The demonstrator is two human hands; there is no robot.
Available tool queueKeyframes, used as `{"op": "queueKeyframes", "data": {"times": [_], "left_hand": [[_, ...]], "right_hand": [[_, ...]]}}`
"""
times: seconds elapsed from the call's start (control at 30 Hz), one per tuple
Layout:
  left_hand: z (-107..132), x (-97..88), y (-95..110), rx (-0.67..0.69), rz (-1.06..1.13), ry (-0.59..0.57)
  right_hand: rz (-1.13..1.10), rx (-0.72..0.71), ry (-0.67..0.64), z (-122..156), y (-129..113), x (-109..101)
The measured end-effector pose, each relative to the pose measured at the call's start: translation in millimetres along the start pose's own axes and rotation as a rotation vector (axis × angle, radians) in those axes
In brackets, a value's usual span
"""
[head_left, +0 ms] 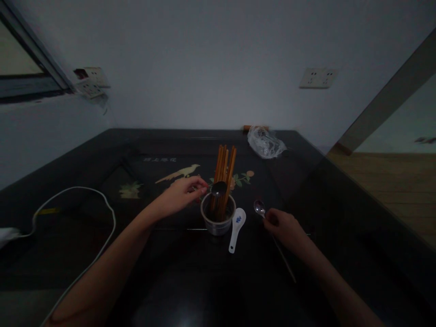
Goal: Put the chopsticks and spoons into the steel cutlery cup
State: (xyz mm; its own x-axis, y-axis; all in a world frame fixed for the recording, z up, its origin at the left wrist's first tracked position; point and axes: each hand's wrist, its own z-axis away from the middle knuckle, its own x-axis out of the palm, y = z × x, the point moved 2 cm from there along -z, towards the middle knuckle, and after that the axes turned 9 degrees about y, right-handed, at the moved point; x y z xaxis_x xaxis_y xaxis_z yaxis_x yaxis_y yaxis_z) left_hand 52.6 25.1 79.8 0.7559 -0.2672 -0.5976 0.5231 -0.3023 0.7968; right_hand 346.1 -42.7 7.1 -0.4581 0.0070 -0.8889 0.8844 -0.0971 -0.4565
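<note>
A round metal cup (218,227) stands upright on the dark table, with several wooden chopsticks (225,168) in it. Among them a metal spoon (218,189) rises bowl-up; its handle is hidden in the cup. My left hand (185,193) hovers at the cup's left rim, fingers bent and slightly apart, tips close to that spoon's bowl; whether they touch it is unclear. Thumb and fingers of my right hand (284,227) are closed on a long-handled metal spoon (259,208), just below its bowl. Right of the cup lies a white ceramic spoon (237,227) with a blue mark.
A crumpled clear plastic bag (265,143) lies near the table's back edge, with a brown rod-like thing (250,128) behind it. A white cable (111,213) loops across the left side, passing beside my left arm. The wall with sockets (318,78) borders the back.
</note>
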Motion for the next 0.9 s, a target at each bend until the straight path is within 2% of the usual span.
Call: {"op": "queueKeyframes", "data": {"times": [0.13,0.23,0.43,0.57,0.63,0.77,0.9], "left_hand": [[3,-0.9,2,0.008,-0.042,0.028],[4,-2.0,1,0.039,-0.07,0.076],[7,-8.7,8,0.098,-0.233,0.231],[17,-10.7,30,0.186,-0.338,0.401],[25,-8.1,43,0.244,-0.343,0.44],[38,2.4,63,0.348,-0.297,0.383],[46,11.7,71,0.368,-0.221,0.305]], "right_hand": [[-0.441,0.04,-0.095,-3,3,-6],[-0.634,0.071,-0.105,0,-3,-15],[-0.755,0.036,-0.032,7,-24,-34],[-0.749,-0.009,0.034,15,-47,-53],[-0.733,-0.049,0.058,19,-62,-64],[-0.752,-0.137,0.057,26,-94,-78],[-0.84,-0.175,-0.054,29,-117,-75]]}}
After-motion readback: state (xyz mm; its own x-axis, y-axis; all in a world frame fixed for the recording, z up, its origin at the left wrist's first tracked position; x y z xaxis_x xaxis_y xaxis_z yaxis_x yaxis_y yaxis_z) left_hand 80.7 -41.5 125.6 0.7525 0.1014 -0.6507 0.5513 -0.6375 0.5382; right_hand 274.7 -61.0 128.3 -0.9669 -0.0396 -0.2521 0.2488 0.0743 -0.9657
